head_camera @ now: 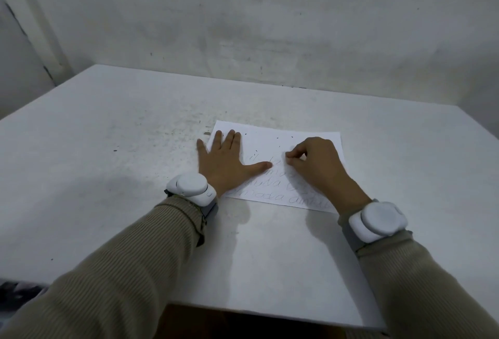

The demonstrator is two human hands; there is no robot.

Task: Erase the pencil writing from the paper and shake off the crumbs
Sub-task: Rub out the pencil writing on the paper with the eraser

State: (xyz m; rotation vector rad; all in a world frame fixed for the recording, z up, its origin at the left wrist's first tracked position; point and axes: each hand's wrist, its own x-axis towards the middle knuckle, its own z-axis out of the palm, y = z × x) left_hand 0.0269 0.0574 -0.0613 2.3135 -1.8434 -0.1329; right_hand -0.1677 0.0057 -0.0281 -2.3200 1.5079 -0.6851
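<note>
The paper [272,147] lies on the white table [108,149], with pencil writing [270,197] on its near half. The left hand [226,163] presses it with flat, spread fingers. The right hand [316,163] pinches at the sheet, anything it holds hidden.

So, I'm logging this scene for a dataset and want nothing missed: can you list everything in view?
white sheet of paper with pencil writing: one, white, middle of the table, under both hands.
dark eraser crumbs: several, black, scattered on the paper's far part.
white tabletop: one, white with dark specks, fills the middle of the view.
grey-white wall: one, behind the table.
white rounded wrist devices: two, white, one on each wrist.
beige ribbed sleeves: two, beige, on both forearms.
left hand: one, flat on the paper's left part.
right hand: one, fingertips pinched on the writing, likely round an eraser, which is hidden.
</note>
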